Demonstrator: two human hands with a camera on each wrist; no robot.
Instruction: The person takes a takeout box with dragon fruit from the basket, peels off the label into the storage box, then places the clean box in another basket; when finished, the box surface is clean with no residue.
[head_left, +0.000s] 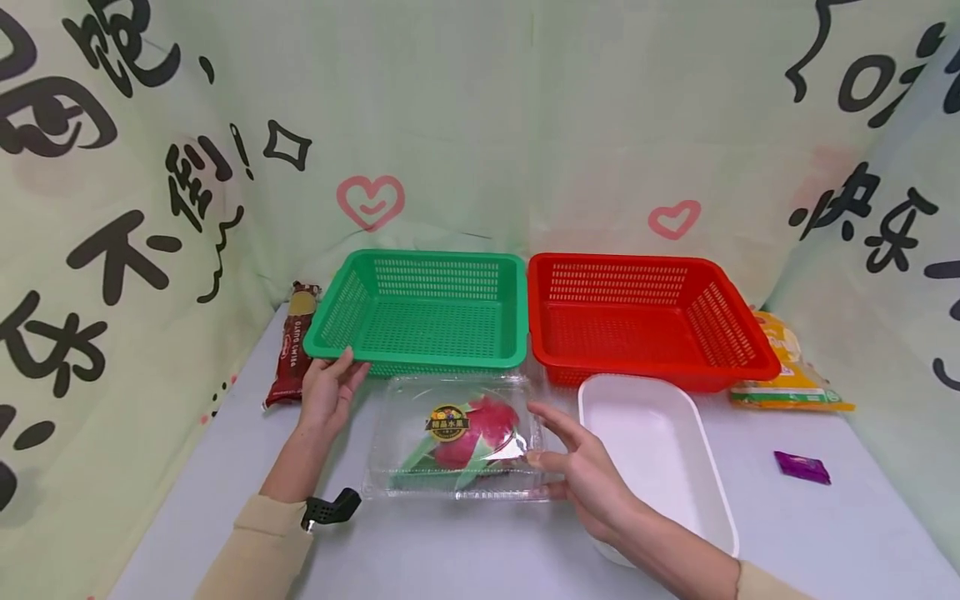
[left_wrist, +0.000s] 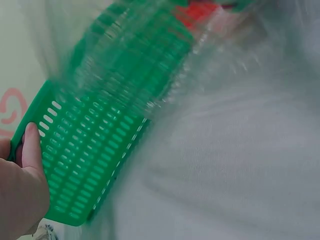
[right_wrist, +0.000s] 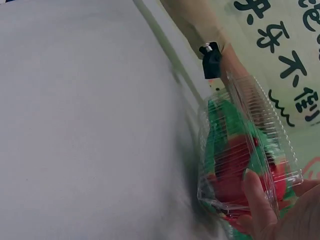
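Just in front of the rectangular green perforated plastic basket, we have the clear rectangular plastic box, with the red and green fruit-like piece inside. Our left hand grips the basket's near left corner, thumb over the rim; our right hand pinches the box by its right edge. Whether its underside touches the white table, we cannot tell.

That one-sided hold looks like our main risk—unsupported on the left, the box could sag, and its smooth, thin wall could flex and slip from our fingers. Squeezing harder might dent it or spring the lid, spilling the contents. If we pull on the basket, it could tip, bump the box or nudge the dark red wrapped packet beside it. Our right forearm crosses above the white oblong plastic tray—dropping low, it could shove that tray sideways or into the red perforated plastic basket.
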